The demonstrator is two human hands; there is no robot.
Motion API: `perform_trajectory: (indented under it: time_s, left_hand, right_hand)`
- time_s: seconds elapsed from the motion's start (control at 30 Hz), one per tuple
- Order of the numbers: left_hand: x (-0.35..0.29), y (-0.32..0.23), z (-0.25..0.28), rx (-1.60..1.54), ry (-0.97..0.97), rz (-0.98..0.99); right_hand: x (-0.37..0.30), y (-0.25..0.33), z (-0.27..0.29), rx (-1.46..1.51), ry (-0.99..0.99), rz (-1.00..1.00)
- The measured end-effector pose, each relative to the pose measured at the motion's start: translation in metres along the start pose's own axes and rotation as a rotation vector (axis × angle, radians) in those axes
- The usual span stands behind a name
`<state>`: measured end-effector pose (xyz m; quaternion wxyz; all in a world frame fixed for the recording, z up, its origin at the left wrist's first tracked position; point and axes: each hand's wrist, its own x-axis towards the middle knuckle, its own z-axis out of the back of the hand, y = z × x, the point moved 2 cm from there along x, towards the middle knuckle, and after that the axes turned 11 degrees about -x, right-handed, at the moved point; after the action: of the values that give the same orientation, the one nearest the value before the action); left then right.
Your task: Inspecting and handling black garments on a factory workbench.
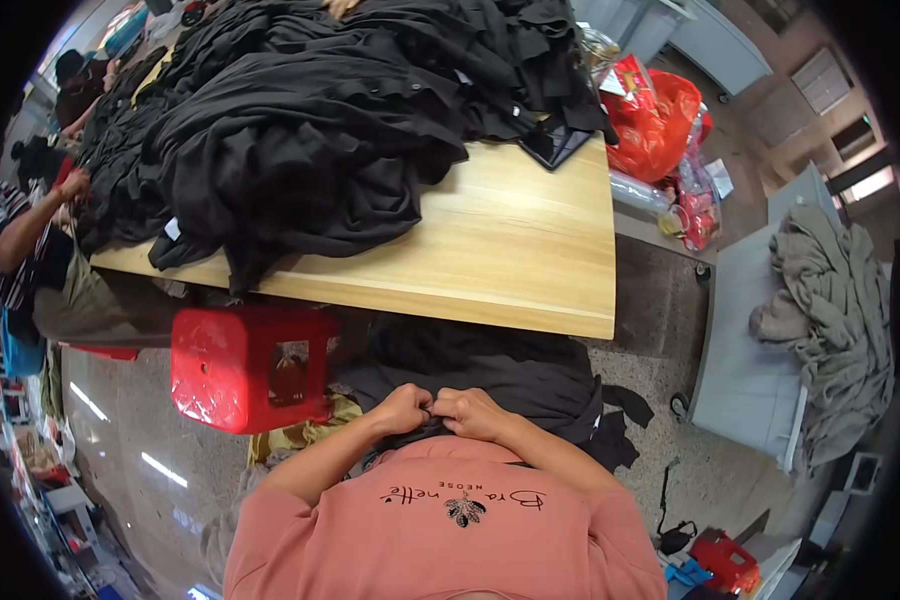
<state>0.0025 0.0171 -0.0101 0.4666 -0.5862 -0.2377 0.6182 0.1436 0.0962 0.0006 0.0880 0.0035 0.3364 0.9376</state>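
Note:
Close in front of my body, both hands meet over a black garment (510,375) that spreads across my lap and under the table edge. The fingers of my left hand (404,408) are closed in a pinch on the dark cloth. Right beside it, my right hand (467,413) is curled shut, with its fingertips on the same garment. What lies exactly between the fingertips is hidden. A large heap of black garments (300,150) covers the far and left parts of the wooden table (530,240).
Left under the table edge stands a red plastic stool (210,365). A dark phone-like device (554,144) lies at the table's right edge, near a red plastic bag (660,120). At right, a wheeled grey cart (745,350) carries grey cloth (830,320). Another person (30,240) sits at left.

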Motion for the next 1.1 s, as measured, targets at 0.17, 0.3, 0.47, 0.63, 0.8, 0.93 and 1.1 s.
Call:
perform_trajectory:
  time_s: [0.17, 0.3, 0.47, 0.63, 0.8, 0.93, 1.1]
  left_hand:
    - [0.007, 0.008, -0.006, -0.582, 0.019, 0.134]
    - [0.011, 0.014, -0.009, -0.775, 0.059, 0.159]
    - [0.012, 0.012, -0.003, -0.834, 0.104, 0.159]
    - [0.010, 0.007, -0.003, -1.079, 0.064, 0.235]
    - [0.011, 0.003, -0.003, -1.024, 0.062, 0.233]
    - [0.011, 0.002, -0.002, -1.035, 0.067, 0.222]
    - [0.010, 0.005, -0.005, -1.101, 0.060, 0.196]
  right_hand:
    - [-0.007, 0.010, 0.013, 0.012, -0.236, 0.144]
    - [-0.007, 0.013, 0.018, 0.008, -0.310, 0.171]
    - [-0.006, 0.013, 0.020, -0.025, -0.420, 0.201]
    - [-0.003, 0.010, 0.014, -0.089, -0.376, 0.168]
    - [-0.003, 0.010, 0.012, -0.100, -0.330, 0.213]
    - [-0.004, 0.010, 0.012, -0.109, -0.396, 0.191]
    - [-0.006, 0.009, 0.012, -0.106, -0.395, 0.124]
